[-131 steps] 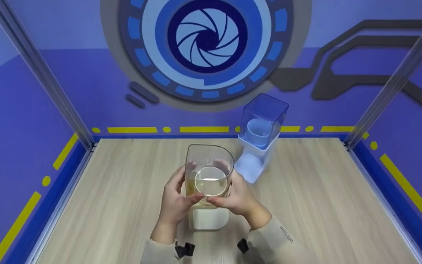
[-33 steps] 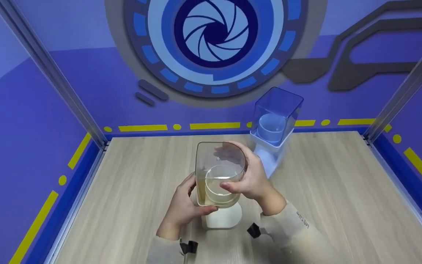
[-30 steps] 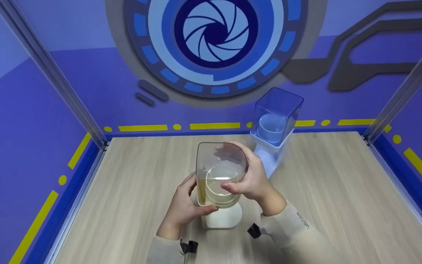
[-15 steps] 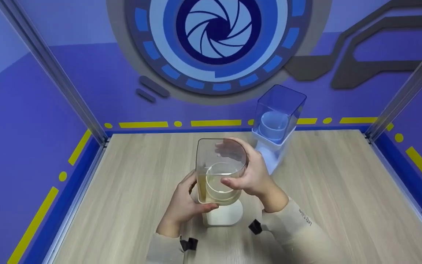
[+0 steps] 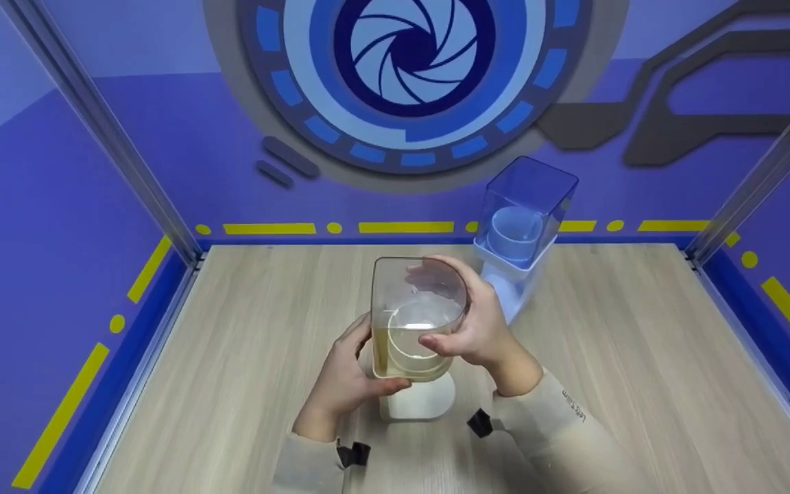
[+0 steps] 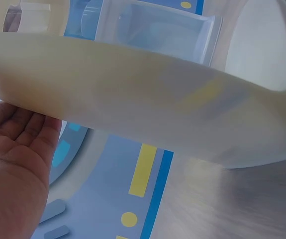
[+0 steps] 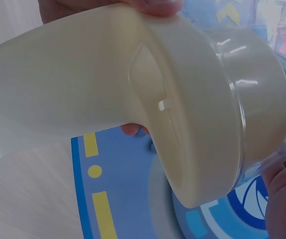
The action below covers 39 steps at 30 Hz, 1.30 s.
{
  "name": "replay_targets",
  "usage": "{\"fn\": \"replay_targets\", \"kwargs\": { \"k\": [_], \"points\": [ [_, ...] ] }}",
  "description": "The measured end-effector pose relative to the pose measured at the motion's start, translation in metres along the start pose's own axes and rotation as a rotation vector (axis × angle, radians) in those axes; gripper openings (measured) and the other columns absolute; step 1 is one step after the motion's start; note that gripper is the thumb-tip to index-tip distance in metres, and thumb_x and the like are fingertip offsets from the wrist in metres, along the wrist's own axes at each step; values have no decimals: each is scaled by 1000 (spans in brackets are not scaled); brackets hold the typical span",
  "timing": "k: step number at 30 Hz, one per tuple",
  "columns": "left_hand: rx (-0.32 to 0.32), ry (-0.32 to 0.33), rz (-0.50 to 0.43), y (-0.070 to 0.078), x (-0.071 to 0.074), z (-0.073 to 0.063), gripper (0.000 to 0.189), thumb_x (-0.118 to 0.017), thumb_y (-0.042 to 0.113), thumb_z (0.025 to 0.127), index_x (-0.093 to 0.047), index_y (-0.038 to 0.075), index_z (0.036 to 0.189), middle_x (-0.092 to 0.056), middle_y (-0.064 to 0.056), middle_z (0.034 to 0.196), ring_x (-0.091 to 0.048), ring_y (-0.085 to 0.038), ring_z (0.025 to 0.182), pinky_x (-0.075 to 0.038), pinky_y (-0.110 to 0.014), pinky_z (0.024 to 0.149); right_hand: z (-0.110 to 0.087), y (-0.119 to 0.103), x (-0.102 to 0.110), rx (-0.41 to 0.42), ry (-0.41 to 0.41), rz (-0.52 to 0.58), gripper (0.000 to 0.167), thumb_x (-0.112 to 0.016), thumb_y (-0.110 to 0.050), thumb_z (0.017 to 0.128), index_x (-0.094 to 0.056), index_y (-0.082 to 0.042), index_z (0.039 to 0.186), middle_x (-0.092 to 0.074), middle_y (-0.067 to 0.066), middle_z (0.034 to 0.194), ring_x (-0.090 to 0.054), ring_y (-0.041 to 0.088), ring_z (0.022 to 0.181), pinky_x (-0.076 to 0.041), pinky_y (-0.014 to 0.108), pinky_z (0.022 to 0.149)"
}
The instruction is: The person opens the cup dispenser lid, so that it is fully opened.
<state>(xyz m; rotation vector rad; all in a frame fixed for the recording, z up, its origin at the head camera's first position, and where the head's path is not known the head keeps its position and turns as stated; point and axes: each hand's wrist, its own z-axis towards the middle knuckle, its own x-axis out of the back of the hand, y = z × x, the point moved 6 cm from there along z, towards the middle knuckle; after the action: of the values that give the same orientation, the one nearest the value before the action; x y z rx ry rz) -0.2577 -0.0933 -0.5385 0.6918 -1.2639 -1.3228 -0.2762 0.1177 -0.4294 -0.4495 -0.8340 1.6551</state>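
Pale wood-grain worktop. Left hand, right hand: fingers curled round clear-topped cream container. Bluish container stands behind it, to the right.

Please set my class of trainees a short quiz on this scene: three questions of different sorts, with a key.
1. True or false: the cream container is held by both the left grip and the right grip.
2. Which grip sits higher in the head view? A) left B) right C) both level
3. Fill in: the second container, farther from the person, is ____ in colour.

Key: 1. True. 2. B. 3. Blue.
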Motion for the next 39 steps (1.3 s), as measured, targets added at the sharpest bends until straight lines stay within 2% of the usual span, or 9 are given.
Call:
{"fn": "replay_targets", "kwargs": {
  "k": [10, 15, 18, 22, 25, 28, 31, 36, 39],
  "points": [
    [-56, -1, -19, 2, 3, 3, 105, -110, 37, 69, -61, 31, 162, -67, 6, 159, -60, -26, 154, -40, -71, 132, 6, 0, -2, 19, -11, 43, 98, -99, -24, 73, -54, 12, 153, -73, 33, 140, -77, 25, 131, -65, 39, 112],
    [-50, -5, -26, 1, 3, 3, 108, -110, 39, 70, -59, 32, 164, -65, 6, 161, -58, -29, 156, -39, -71, 133, 3, -2, 1, 18, 16, -38, 103, -101, -38, 70, -58, 7, 152, -76, 24, 140, -76, 21, 130, -66, 34, 108],
    [-42, -1, -17, 1, 3, 3, 108, -110, 41, 69, -59, 35, 164, -66, 8, 161, -57, -28, 157, -39, -69, 134, 4, -2, 2, 3, -1, -33, 101, -101, -32, 70, -57, 5, 153, -76, 23, 142, -75, 22, 132, -65, 35, 110],
    [-65, 0, -5, 2, 2, 3, 114, -110, 39, 69, -54, 32, 168, -61, 5, 167, -54, -29, 161, -39, -69, 133, 7, -2, 7, -61, -47, 55, 97, -100, -20, 76, -53, 6, 157, -70, 26, 149, -73, 28, 138, -60, 38, 119],
    [-85, -7, -1, 3, 1, 2, 116, -110, 38, 70, -52, 27, 170, -59, 2, 170, -53, -31, 162, -41, -69, 132, 8, -5, 14, -123, -77, -3, 97, -102, -25, 79, -54, 1, 160, -69, 22, 154, -71, 30, 140, -57, 34, 121],
    [-83, -9, 0, 3, 0, 1, 116, -110, 37, 69, -53, 27, 170, -59, 2, 170, -53, -31, 161, -41, -69, 132, 9, -12, 20, -171, -123, -125, 98, -103, -28, 78, -57, -5, 161, -72, 16, 153, -73, 31, 135, -60, 31, 114],
    [-77, -7, -4, 2, 0, 1, 116, -110, 34, 68, -53, 25, 169, -59, 1, 169, -54, -32, 161, -41, -69, 132, 12, -20, 23, -207, -171, -194, 96, -103, -23, 77, -57, -6, 159, -74, 13, 148, -77, 31, 128, -65, 34, 107],
    [-50, 3, -20, 1, -1, 3, 119, -111, 28, 67, -53, 15, 170, -57, -6, 172, -51, -35, 163, -38, -66, 134, 19, -35, 26, -188, -173, -216, 93, -102, -15, 74, -58, -1, 155, -77, 12, 144, -79, 28, 127, -67, 36, 106],
    [-14, 8, -34, -1, 0, 1, 124, -111, 27, 66, -48, 2, 170, -50, -19, 175, -46, -42, 165, -36, -66, 135, 26, -44, 30, -153, -148, -180, 91, -100, -10, 73, -59, 3, 153, -77, 15, 143, -79, 27, 126, -67, 35, 105]
  ]
}}
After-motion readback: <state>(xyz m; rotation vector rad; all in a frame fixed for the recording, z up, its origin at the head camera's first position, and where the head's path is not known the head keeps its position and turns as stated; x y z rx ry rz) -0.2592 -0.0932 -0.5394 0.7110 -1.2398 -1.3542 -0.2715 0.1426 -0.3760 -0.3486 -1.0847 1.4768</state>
